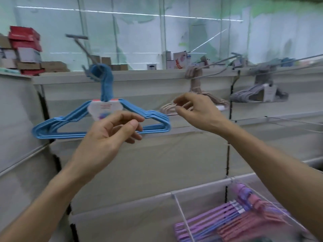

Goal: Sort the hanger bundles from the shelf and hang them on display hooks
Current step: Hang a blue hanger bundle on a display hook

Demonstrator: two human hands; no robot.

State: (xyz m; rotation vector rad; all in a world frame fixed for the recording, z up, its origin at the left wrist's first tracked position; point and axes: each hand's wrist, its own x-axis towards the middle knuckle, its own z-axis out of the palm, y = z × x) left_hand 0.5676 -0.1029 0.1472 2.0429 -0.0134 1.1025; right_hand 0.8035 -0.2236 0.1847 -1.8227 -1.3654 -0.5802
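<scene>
Down low on the shelf (201, 187), pink and purple hangers (232, 219) waiting. Nearer up, left hand (108, 135) loosely curled, holding nothing; right hand (197, 110) likewise, though blurred. Beyond, blue hangers (97, 121) hung on a hook (82, 48), beige hangers (197, 100) alongside. Probably between bundles: next, reaching down for another.

Left of both empty hands, the blue plastic-coated hanger bundle (97, 123) looks smooth, slightly glossy; its white paper label (103, 109) looks matt.
</scene>
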